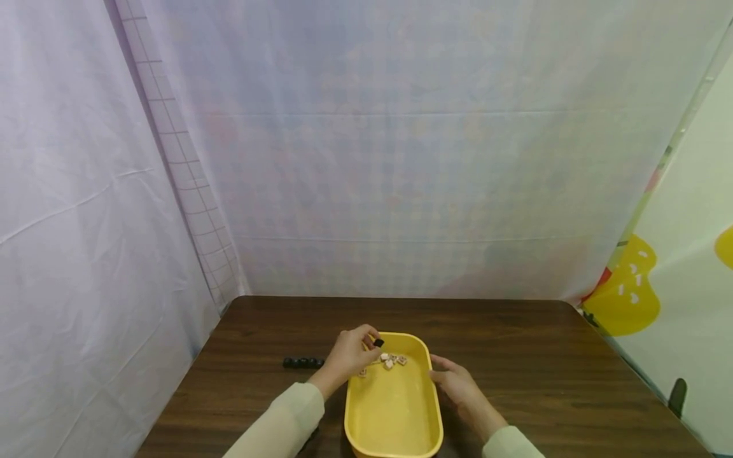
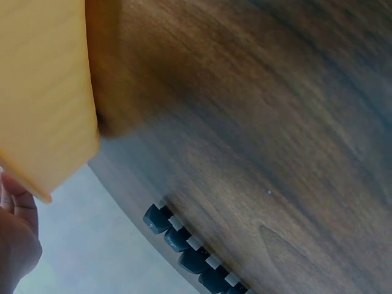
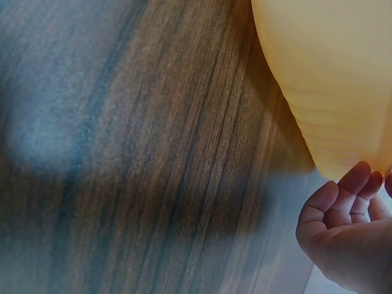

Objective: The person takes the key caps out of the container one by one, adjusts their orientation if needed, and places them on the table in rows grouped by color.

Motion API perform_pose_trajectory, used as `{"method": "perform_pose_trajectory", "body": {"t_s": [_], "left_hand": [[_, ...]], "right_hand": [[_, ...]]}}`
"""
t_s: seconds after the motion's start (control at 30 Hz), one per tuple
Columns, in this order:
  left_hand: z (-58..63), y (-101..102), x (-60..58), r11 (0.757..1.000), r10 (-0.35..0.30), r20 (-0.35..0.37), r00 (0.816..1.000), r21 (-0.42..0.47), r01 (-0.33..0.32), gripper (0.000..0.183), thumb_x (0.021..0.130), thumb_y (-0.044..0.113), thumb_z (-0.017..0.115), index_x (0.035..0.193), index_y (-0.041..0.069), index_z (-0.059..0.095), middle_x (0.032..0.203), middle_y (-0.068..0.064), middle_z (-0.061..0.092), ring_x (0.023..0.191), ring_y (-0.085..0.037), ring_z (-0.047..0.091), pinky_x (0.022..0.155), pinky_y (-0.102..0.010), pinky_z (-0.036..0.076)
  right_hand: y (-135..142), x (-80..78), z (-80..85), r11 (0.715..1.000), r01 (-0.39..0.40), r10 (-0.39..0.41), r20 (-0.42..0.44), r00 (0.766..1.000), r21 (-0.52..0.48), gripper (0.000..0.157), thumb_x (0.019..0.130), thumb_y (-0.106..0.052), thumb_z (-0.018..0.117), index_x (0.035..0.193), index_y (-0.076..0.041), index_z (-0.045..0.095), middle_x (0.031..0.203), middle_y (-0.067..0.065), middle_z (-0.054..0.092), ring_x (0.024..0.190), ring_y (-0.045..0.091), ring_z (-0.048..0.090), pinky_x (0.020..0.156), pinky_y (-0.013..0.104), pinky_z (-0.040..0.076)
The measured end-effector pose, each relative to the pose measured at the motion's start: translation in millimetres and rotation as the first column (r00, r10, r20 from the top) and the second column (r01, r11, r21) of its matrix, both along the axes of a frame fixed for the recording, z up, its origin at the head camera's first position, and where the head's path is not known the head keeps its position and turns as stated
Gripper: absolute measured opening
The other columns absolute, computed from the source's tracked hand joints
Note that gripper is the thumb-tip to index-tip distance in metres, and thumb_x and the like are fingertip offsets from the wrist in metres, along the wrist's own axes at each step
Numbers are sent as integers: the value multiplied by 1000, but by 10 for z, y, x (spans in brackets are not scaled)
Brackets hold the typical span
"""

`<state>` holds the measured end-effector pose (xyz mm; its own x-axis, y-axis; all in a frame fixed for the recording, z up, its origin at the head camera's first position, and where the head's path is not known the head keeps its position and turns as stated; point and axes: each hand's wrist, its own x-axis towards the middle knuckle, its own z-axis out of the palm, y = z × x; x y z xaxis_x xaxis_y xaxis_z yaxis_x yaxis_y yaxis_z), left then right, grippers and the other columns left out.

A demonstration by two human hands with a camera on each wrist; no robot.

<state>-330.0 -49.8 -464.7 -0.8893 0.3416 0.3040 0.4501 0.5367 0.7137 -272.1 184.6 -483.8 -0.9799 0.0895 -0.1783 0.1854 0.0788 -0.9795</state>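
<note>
Head view: the left hand [image 1: 350,351] has thumb and fingertips drawn nearly together, pinching a small black block [image 1: 378,343] above the tray's eleven-o'clock end. At two o'clock, the right hand [image 1: 455,381] holds the yellow tray [image 1: 395,413] lightly, fingers half curled against its outer wall, thumb at the rim. Inside, pale cubes [image 1: 389,361] cluster at twelve o'clock, with a lone pale cube [image 1: 363,373] at ten. Outside, between nine and ten o'clock, a row of black pieces [image 1: 303,363] lies on the brown wooden table [image 1: 515,350].

The block could slip from so small a pinch and drop among the cubes; a sleeve brushing the rim might shift the tray. No brand or label shows; the cubes' dark marks are too small to read.
</note>
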Motion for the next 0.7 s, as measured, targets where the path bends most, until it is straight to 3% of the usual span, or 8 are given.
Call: {"method": "perform_pose_trajectory", "body": {"t_s": [0.2, 0.33, 0.47, 0.7], "left_hand": [[-19, -16, -26, 999, 31, -96, 995, 47, -26, 7, 96, 24, 68, 95, 16, 67, 79, 4, 63, 68, -8, 56, 59, -26, 48], [1, -43, -38, 997, 61, -96, 993, 60, -56, 3, 94, 19, 70, 93, 18, 68, 82, 7, 63, 70, -8, 57, 61, -27, 49], [38, -87, -54, 994, 92, -90, 992, 74, -85, 4, 92, 14, 72, 93, 16, 69, 88, 8, 65, 80, -10, 59, 72, -31, 50], [97, -279, -95, 990, 113, -91, 989, 98, -104, 27, 92, 12, 71, 119, 7, 68, 98, -5, 67, 81, -17, 63, 69, -33, 54]], "right_hand": [[1, 4, 4, 1000, 3, -3, -2, 1000, -3, 49, 93, -3, 57, 140, 8, 47, 90, 14, 71, 75, 24, 68, 66, 38, 56], [3, 4, 12, 1000, -1, 1, -1, 1000, -12, 50, 93, -3, 57, 140, 8, 47, 89, 14, 71, 75, 24, 68, 65, 37, 56], [9, 3, 11, 1000, -2, 3, 6, 1000, -26, 50, 93, -3, 57, 141, 9, 46, 91, 17, 71, 76, 25, 69, 67, 38, 57], [0, 2, 5, 999, -8, 7, -16, 1000, -41, 50, 92, -1, 57, 140, 11, 46, 91, 17, 71, 76, 25, 69, 67, 37, 57]]}}
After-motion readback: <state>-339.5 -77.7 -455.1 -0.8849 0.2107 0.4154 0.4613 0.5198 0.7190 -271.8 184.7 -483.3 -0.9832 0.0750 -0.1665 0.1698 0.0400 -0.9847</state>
